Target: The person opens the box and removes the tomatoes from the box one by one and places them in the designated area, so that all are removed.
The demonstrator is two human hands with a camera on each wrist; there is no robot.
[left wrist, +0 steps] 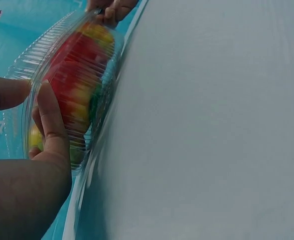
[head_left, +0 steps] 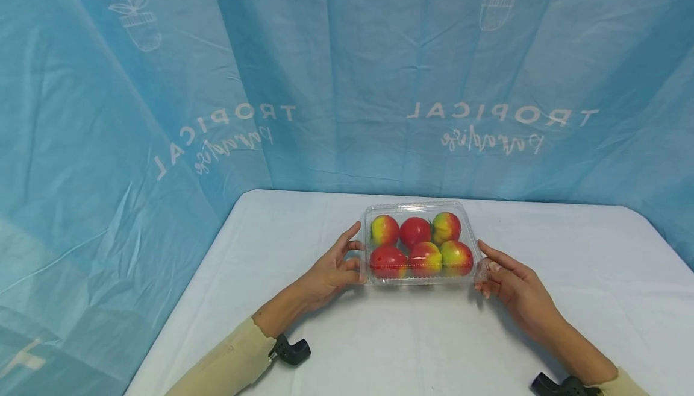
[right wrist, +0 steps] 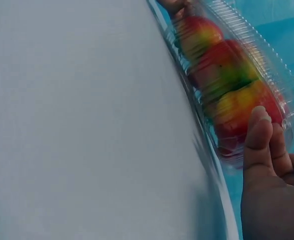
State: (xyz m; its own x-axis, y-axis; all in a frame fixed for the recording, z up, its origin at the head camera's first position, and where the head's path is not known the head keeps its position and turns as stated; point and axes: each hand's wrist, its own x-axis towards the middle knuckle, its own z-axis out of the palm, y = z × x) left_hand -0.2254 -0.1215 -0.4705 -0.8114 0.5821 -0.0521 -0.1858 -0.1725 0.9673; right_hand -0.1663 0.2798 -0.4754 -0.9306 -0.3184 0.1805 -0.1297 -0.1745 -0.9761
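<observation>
A clear plastic clamshell box [head_left: 417, 282] with a ribbed wall sits at the far part of the table. Several round fruits [head_left: 425, 258], red blending into yellow-green, show through its lid in two rows. My left hand [head_left: 332, 270] holds the box's left end; in the left wrist view its thumb and fingers pinch the rim. At the opposite end, my right hand [head_left: 515, 290] grips the near right corner between thumb and fingers. The right wrist view shows the right hand's fingers [right wrist: 259, 135] against the clear wall, beside the fruit.
A white cloth covers the table [head_left: 412, 348], whose far edge runs just behind the box. Blue curtain fabric [head_left: 352, 70] with printed lettering hangs behind it and on the left. Each wrist wears a black camera mount [head_left: 293, 351].
</observation>
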